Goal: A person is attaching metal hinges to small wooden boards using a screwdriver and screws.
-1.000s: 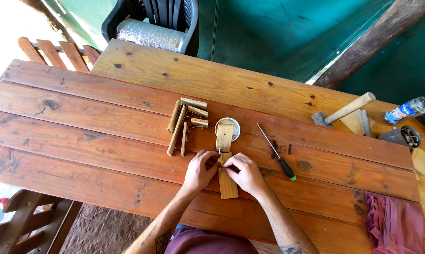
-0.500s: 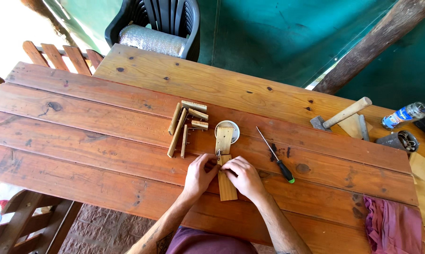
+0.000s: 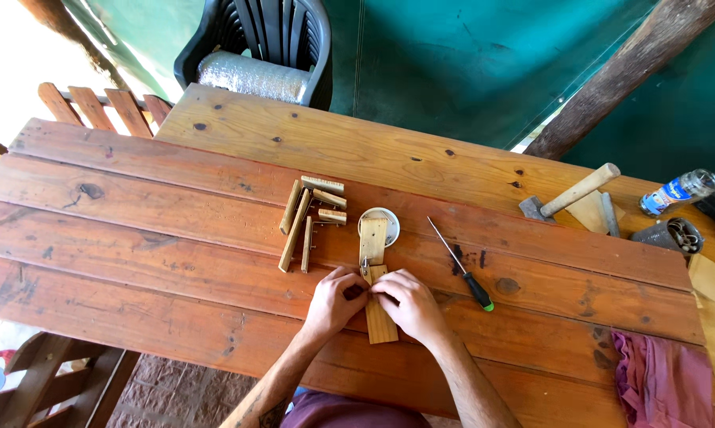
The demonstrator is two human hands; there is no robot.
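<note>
Hands barely moved | L hand [image 3: 331,299] & R hand [image 3: 409,305] both pinching wood strip [image 3: 379,317] | screwdriver [image 3: 462,265] untouched

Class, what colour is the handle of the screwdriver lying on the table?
The screwdriver has a black handle with a green end cap, seen best in the head view.

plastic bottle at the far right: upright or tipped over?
Tipped over. The plastic bottle lies on its side on the table, cap end pointing right.

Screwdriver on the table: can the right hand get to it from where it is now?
Probably yes. The screwdriver lies just beside the right hand, bare table between them, though both hands are on the wood strip.
</note>
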